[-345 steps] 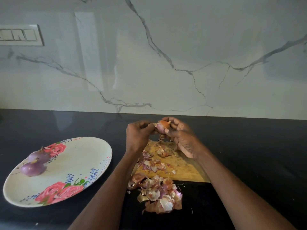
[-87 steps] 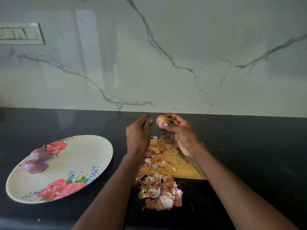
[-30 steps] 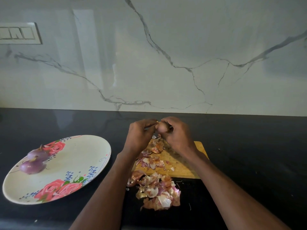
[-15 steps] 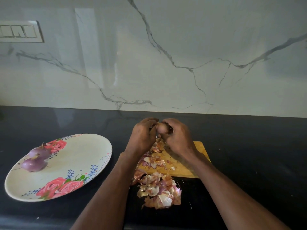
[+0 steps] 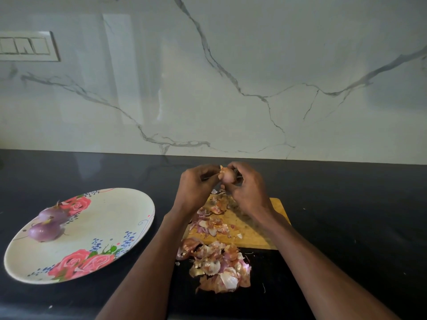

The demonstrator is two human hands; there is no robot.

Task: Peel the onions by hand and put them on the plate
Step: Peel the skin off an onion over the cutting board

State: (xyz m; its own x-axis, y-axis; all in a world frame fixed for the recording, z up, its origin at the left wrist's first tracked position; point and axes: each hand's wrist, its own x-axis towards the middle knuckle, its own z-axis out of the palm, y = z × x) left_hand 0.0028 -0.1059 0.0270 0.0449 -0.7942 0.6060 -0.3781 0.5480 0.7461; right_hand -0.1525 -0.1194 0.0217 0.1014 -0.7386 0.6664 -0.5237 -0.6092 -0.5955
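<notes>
I hold the onion [image 5: 227, 175] up above the far edge of the chopping board [image 5: 251, 229], my right hand [image 5: 248, 190] curled round it from the right and my left hand [image 5: 196, 185] pinching a flap of dry skin at its top. To do this well, I judge I should keep the right grip firm but not crushing, pull the flap down along the bulb rather than outward so it comes off in a long strip, and turn the onion a little after each pull. I should let the scraps fall on the board or onto the heap of peels [image 5: 219, 266] on the tabletop [image 5: 346, 215] near me.

Two peeled onions [image 5: 45, 229] lie on the flowered plate [image 5: 111, 218] to my left, well apart from my hands. About three seconds ago my left hand was open and away from the onion; now it has closed on the skin again. The plate's count is unchanged.
</notes>
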